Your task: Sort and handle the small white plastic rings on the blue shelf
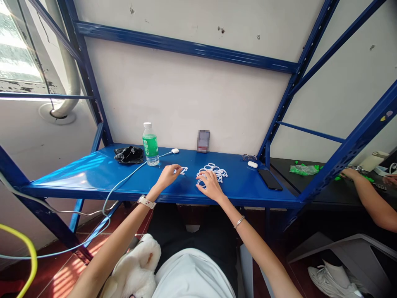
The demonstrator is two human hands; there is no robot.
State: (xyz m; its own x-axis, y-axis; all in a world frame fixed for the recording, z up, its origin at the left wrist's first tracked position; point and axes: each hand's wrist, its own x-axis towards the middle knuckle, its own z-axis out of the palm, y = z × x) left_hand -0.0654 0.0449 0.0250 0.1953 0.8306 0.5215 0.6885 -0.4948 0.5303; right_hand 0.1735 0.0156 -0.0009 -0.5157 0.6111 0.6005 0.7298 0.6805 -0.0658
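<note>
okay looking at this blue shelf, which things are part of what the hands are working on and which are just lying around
In hand:
left hand on a small white ring piece
right hand on the pile of white rings

Lying about:
green-label water bottle
black bag
white charger and cable
standing phone
glasses
white earbud case
flat black phone

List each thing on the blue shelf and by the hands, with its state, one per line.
left hand: fingertips on a small white ring piece, flat on the blue shelf
right hand: resting on the pile of white rings
water bottle: upright, capped
black bag: crumpled, lying flat
white cable: trailing off the shelf edge
dark phone: lying flat
</note>
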